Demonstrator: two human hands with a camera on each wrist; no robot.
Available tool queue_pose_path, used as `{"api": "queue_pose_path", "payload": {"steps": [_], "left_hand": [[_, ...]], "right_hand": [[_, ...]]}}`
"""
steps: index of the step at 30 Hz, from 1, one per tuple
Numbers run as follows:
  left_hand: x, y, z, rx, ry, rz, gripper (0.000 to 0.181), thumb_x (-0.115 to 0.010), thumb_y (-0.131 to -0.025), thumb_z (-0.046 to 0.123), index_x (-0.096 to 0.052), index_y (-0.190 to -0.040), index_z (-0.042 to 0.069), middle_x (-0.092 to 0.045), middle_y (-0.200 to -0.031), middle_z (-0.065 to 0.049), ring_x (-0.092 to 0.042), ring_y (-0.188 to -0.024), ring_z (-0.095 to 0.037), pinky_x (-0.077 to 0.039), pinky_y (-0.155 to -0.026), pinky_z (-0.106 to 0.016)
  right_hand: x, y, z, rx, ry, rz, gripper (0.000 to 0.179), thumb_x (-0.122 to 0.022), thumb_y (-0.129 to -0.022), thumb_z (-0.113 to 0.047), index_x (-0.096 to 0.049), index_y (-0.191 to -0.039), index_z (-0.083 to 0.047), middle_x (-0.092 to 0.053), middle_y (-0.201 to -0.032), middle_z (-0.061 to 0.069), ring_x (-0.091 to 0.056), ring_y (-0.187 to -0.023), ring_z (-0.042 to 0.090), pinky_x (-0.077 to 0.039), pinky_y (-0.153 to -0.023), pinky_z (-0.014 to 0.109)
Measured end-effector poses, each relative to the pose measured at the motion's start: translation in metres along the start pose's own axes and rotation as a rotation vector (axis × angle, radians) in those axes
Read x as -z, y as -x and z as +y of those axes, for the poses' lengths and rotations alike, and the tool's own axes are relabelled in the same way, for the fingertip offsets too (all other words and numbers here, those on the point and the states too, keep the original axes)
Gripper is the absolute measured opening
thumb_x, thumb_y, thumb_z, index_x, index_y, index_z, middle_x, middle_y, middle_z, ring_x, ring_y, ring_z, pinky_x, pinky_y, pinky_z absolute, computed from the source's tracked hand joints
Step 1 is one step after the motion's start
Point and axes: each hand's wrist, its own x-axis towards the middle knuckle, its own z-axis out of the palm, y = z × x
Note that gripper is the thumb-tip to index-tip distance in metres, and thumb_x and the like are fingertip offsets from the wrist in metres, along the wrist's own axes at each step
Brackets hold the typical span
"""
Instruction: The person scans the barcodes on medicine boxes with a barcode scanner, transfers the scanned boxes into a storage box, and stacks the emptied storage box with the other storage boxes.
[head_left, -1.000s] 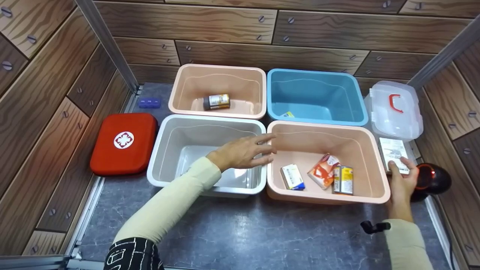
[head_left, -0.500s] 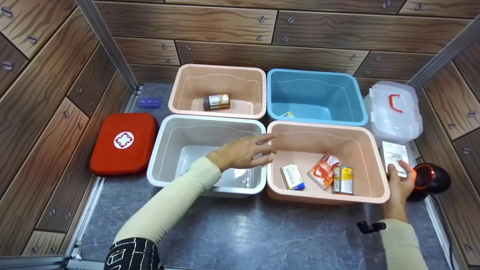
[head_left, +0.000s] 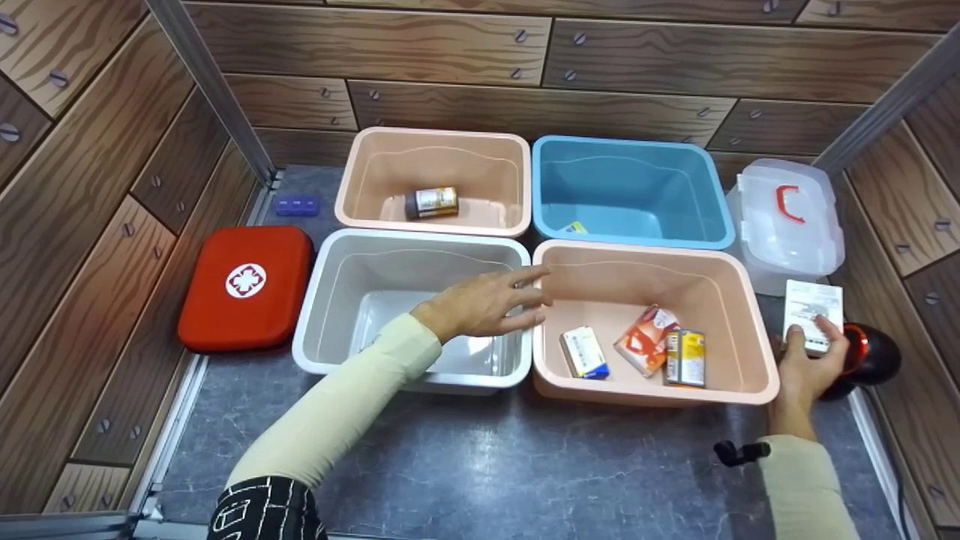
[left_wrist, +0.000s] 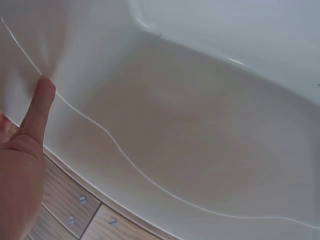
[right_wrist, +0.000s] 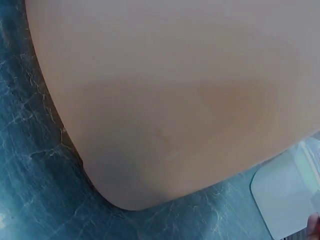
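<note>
My right hand (head_left: 808, 371) grips a small white box (head_left: 814, 304) printed with text, thumb and fingers on its face. Just to its right stands a rounded black device (head_left: 877, 358) with a glowing red ring, possibly a scanner. In the right wrist view only a fingertip (right_wrist: 313, 227) shows at the lower right corner. My left hand (head_left: 484, 306) rests across the rims between the grey bin (head_left: 315, 315) and the front peach bin (head_left: 645, 253), fingers loosely extended. A digit (left_wrist: 37, 110) lies against the grey bin's inner wall in the left wrist view.
Inside the front peach bin lie a white-blue box (head_left: 585, 354), a red packet (head_left: 645, 341) and a yellow-labelled container (head_left: 685, 358). Behind are a peach bin (head_left: 435, 135) with a bottle (head_left: 433, 203) and a blue bin (head_left: 630, 146). A red first-aid case (head_left: 247, 322) and clear lidded box (head_left: 791, 240) flank them.
The white box in my right hand has moved rightward, away from the front peach bin and in front of the black device. My left hand stays in place.
</note>
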Motion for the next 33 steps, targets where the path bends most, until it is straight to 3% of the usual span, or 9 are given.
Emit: {"api": "queue_pose_path", "payload": {"steps": [4, 6, 10, 12, 15, 21, 27, 33], "left_hand": [[0.0, 0.0, -0.001, -0.011, -0.005, 0.008, 0.044, -0.046, -0.116, 0.049, -0.067, -0.147, 0.025, -0.038, -0.176, -0.009, -0.067, -0.136, -0.035, -0.056, -0.114, -0.049], [0.0, -0.001, -0.001, -0.011, -0.005, 0.01, 0.044, -0.046, -0.116, 0.048, -0.067, -0.147, 0.025, -0.038, -0.176, -0.009, -0.067, -0.136, -0.035, -0.056, -0.113, -0.049], [0.0, -0.001, -0.001, -0.007, -0.001, 0.007, 0.045, -0.046, -0.116, 0.048, -0.066, -0.148, 0.024, -0.036, -0.177, -0.01, -0.066, -0.138, -0.035, -0.055, -0.114, -0.049], [0.0, -0.001, -0.001, -0.011, 0.0, 0.007, 0.045, -0.046, -0.116, 0.049, -0.065, -0.148, 0.024, -0.036, -0.177, -0.01, -0.066, -0.137, -0.035, -0.055, -0.114, -0.049], [0.0, -0.001, -0.001, -0.016, -0.001, 0.002, 0.045, -0.046, -0.116, 0.049, -0.065, -0.149, 0.024, -0.036, -0.177, -0.01, -0.066, -0.137, -0.035, -0.055, -0.114, -0.049], [0.001, 0.0, -0.001, -0.009, -0.006, -0.01, 0.045, -0.046, -0.116, 0.049, -0.065, -0.149, 0.025, -0.034, -0.178, -0.008, -0.064, -0.14, -0.035, -0.054, -0.116, -0.049], [0.001, -0.001, 0.0, 0.008, -0.002, -0.015, 0.046, -0.045, -0.116, 0.051, -0.065, -0.15, 0.026, -0.034, -0.179, -0.007, -0.062, -0.142, -0.035, -0.054, -0.116, -0.05], [0.001, 0.0, 0.001, 0.003, -0.005, 0.004, 0.044, -0.046, -0.116, 0.049, -0.066, -0.148, 0.026, -0.037, -0.177, -0.008, -0.066, -0.137, -0.035, -0.055, -0.115, -0.049]], "right_hand": [[-0.002, -0.004, -0.007, -0.012, 0.013, -0.023, 0.041, -0.068, -0.1, 0.002, -0.069, -0.135, -0.021, -0.056, -0.14, -0.003, -0.065, -0.085, 0.003, -0.057, -0.076, 0.013], [-0.005, -0.008, -0.016, -0.017, 0.015, -0.038, 0.045, -0.067, -0.1, 0.003, -0.068, -0.137, -0.022, -0.053, -0.148, -0.001, -0.065, -0.095, 0.004, -0.056, -0.076, 0.014], [-0.015, -0.021, -0.052, -0.02, 0.01, -0.069, 0.053, -0.064, -0.1, 0.01, -0.066, -0.142, -0.023, -0.049, -0.157, -0.002, -0.053, -0.12, 0.007, -0.055, -0.082, 0.013], [-0.022, -0.028, -0.073, -0.032, -0.047, -0.105, 0.059, -0.062, -0.099, 0.015, -0.064, -0.144, -0.023, -0.048, -0.156, -0.004, -0.054, -0.119, 0.011, -0.057, -0.079, 0.014], [-0.032, -0.035, -0.103, -0.031, -0.055, -0.199, 0.068, -0.061, -0.098, 0.017, -0.058, -0.151, -0.025, -0.048, -0.154, -0.004, -0.056, -0.115, 0.01, -0.06, -0.076, 0.016], [-0.06, -0.044, -0.144, 0.076, 0.02, -0.444, 0.072, -0.064, -0.095, 0.02, -0.051, -0.154, -0.021, -0.052, -0.139, -0.002, -0.058, -0.111, 0.011, -0.063, -0.076, 0.017], [-0.099, -0.049, -0.156, 0.163, 0.048, -0.609, 0.068, -0.064, -0.095, 0.02, -0.051, -0.15, -0.019, -0.053, -0.131, 0.001, -0.062, -0.104, 0.013, -0.063, -0.076, 0.017], [-0.148, -0.045, -0.148, 0.133, 0.083, -0.776, 0.065, -0.064, -0.099, 0.015, -0.048, -0.152, -0.018, -0.055, -0.126, 0.007, -0.067, -0.1, 0.013, -0.064, -0.08, 0.02]]}}
